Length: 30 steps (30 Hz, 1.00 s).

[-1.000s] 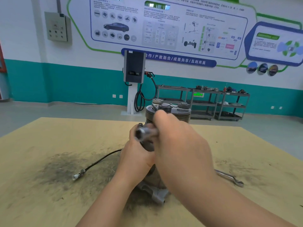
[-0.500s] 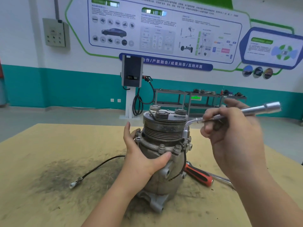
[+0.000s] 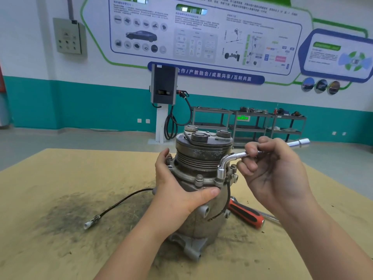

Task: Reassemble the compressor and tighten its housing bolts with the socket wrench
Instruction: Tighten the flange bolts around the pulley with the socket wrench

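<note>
A grey metal compressor (image 3: 203,217) stands upright on the tan table (image 3: 60,178), pulley end up, with several bolts around its housing flange. My left hand (image 3: 177,190) grips the housing from the left, thumb across its front. An L-shaped socket wrench (image 3: 228,160) sits with its socket down on a flange bolt at the right front. My right hand (image 3: 276,170) pinches the wrench's horizontal shaft between fingers and thumb; the far end of the shaft sticks out past the hand to the right.
A red-and-black handled screwdriver (image 3: 246,214) lies on the table right of the compressor. A black wire with a white connector (image 3: 88,225) trails left over a dark stained patch. Shelving carts (image 3: 250,126) and a charging post (image 3: 163,106) stand far behind.
The wrench swung from in front of the compressor round to the right, where its socket now sits on a flange bolt. My right hand moved right with it; my left hand kept its grip.
</note>
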Motion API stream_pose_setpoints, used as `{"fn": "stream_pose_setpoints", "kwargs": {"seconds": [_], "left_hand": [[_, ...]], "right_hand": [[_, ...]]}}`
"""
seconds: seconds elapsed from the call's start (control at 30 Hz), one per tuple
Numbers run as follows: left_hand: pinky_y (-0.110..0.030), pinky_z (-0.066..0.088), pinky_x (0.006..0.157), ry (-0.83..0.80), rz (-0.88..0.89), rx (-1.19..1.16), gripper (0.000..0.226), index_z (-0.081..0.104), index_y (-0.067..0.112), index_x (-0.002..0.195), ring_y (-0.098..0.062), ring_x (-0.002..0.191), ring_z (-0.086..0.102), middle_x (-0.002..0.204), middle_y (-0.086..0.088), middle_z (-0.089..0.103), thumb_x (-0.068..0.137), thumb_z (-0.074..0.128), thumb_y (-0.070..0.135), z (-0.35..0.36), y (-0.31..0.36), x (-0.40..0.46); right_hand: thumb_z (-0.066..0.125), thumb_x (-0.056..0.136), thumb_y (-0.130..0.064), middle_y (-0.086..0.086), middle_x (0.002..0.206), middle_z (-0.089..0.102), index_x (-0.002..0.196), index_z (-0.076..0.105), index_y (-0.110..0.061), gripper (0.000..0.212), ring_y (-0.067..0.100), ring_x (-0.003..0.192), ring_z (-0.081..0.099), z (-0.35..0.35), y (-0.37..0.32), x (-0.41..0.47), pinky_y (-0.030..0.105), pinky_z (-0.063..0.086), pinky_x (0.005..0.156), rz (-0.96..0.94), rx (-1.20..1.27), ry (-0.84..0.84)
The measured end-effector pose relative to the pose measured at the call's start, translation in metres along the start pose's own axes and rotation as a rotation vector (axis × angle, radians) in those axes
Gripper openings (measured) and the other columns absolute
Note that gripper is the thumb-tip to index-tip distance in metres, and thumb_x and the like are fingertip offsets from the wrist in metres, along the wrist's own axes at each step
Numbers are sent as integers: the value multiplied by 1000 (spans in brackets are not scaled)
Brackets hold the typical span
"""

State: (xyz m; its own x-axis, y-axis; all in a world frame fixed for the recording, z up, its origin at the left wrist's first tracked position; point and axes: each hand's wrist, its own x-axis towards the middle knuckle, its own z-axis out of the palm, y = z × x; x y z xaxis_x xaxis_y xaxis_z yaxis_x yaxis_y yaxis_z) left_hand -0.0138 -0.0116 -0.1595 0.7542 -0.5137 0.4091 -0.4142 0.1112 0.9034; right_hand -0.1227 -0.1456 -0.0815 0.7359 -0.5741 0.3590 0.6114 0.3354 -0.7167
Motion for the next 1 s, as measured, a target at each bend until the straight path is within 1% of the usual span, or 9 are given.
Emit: {"fn": "stream_pose_setpoints", "kwargs": {"seconds": [0.03, 0.1, 0.2, 0.27, 0.33, 0.4, 0.57, 0.67, 1.0], "left_hand": [[-25, 26, 113, 4, 0, 11, 132, -6, 61, 137, -4, 138, 31, 145, 26, 23, 52, 93, 47, 0, 2, 0], [-29, 21, 116, 21, 20, 40, 134, -8, 62, 138, -2, 141, 22, 150, 31, 8, 53, 94, 47, 0, 4, -1], [-23, 18, 109, 27, 63, 72, 127, -7, 71, 129, 7, 133, 18, 131, 41, 2, 52, 92, 48, 0, 7, -2], [-27, 19, 113, 7, 47, 90, 130, -8, 69, 131, 2, 139, 18, 143, 35, 2, 50, 92, 52, -1, 8, -1], [-37, 20, 120, -13, 8, 93, 133, -8, 67, 133, -6, 145, 20, 158, 20, 8, 43, 90, 58, -2, 11, -1], [-44, 22, 121, -17, -21, 99, 132, -6, 68, 131, -10, 146, 23, 160, 12, 15, 37, 86, 65, -3, 15, -2], [-43, 23, 121, -49, -15, 120, 123, 0, 72, 125, -9, 145, 21, 154, 22, 9, 34, 83, 69, -3, 17, -1], [-46, 22, 121, -25, 7, 123, 123, 0, 72, 127, -7, 146, 21, 155, 19, 16, 36, 83, 68, -2, 18, -2], [-47, 28, 119, 22, 32, 143, 125, 5, 63, 137, -8, 142, 25, 148, 21, 23, 37, 81, 69, 1, 19, -4]], "right_hand": [[33, 86, -1, 1, 53, 45, 75, 36, -16, 19, 14, 38, 34, -1, -1, 2, 20, 33, 39, 4, -4, 2], [33, 84, -2, 1, 53, 44, 75, 37, -16, 18, 14, 38, 33, -3, -2, 4, 20, 33, 39, 16, -1, 6], [39, 74, -4, 0, 52, 42, 73, 37, -17, 13, 14, 37, 33, -4, 0, 6, 20, 33, 39, 42, 11, -8], [43, 67, -7, 0, 51, 40, 73, 38, -16, 12, 13, 36, 32, -3, 2, 6, 19, 31, 38, 57, 16, -17], [42, 65, -8, -1, 50, 38, 71, 38, -16, 11, 13, 35, 29, -2, 2, 7, 18, 29, 37, 77, 17, -19], [41, 65, -7, -1, 48, 36, 70, 38, -15, 10, 12, 33, 26, -2, 0, 9, 18, 25, 36, 102, 15, -30], [40, 66, -6, -4, 45, 35, 68, 43, -16, 10, 9, 30, 25, -1, -3, 13, 16, 23, 32, 136, -10, -73], [39, 66, -6, -5, 46, 36, 69, 42, -15, 11, 8, 30, 25, -2, -1, 15, 14, 21, 32, 163, -5, -61], [41, 62, 1, 2, 50, 38, 60, 52, -15, 20, 10, 35, 26, -4, 9, -13, 13, 28, 41, -205, -92, -122]]}}
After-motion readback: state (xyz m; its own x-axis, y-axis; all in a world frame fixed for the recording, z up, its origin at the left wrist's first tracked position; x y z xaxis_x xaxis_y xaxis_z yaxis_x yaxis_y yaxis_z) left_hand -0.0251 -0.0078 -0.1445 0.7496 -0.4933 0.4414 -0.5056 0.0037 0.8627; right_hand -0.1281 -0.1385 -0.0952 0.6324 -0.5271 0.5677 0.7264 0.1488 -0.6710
